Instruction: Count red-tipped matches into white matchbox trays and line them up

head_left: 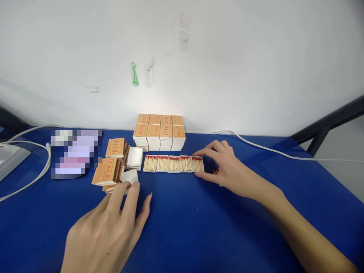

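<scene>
Several open trays of red-tipped matches (pixel 173 163) lie in a row on the blue table (pixel 182 227). My right hand (pixel 224 167) pinches the rightmost tray (pixel 197 164) between thumb and fingers. A few loose matches (pixel 216 171) lie under its palm. My left hand (pixel 110 223) reaches forward, fingertips touching a small white empty tray (pixel 130 176). Beside it lies a loose heap of orange matchbox sleeves (pixel 109 167) and a white tray stack (pixel 134 157).
A neat stack of orange-topped matchboxes (pixel 159 132) stands against the white wall behind the row. A blurred object (pixel 75 153) sits at the left, with white cables (pixel 34 178) and a grey device (pixel 11 157). A dark frame (pixel 327 125) stands at the right.
</scene>
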A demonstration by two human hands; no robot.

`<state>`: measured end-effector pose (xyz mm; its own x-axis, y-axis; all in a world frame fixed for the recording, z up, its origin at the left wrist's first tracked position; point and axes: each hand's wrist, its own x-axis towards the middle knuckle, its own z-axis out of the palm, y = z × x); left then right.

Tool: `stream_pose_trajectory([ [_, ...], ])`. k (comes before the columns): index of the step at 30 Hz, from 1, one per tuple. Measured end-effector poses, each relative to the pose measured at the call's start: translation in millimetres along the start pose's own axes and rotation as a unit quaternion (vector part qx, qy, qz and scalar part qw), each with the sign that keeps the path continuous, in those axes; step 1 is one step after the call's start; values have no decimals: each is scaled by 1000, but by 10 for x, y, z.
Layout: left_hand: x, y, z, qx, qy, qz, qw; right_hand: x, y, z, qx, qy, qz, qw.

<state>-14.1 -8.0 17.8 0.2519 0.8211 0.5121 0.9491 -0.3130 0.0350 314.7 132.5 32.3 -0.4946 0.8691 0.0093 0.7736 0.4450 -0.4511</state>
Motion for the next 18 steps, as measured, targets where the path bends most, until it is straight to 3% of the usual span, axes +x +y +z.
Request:
stream_pose_trajectory([
  [5,-54,-35,33,-15,-3,36,999,-2,6,26,3,4,2,1000],
  [10,-158,-60,93,8,-9,148,989,-10,2,36,2,1,5,1000],
  [14,-242,-30,115,-94,-17,166,981,-14,5,39,-4,-1,9,1000],
  [18,-215,-20,31,-190,-96,161,964,-11,-12,37,-5,-6,10,1000],
])
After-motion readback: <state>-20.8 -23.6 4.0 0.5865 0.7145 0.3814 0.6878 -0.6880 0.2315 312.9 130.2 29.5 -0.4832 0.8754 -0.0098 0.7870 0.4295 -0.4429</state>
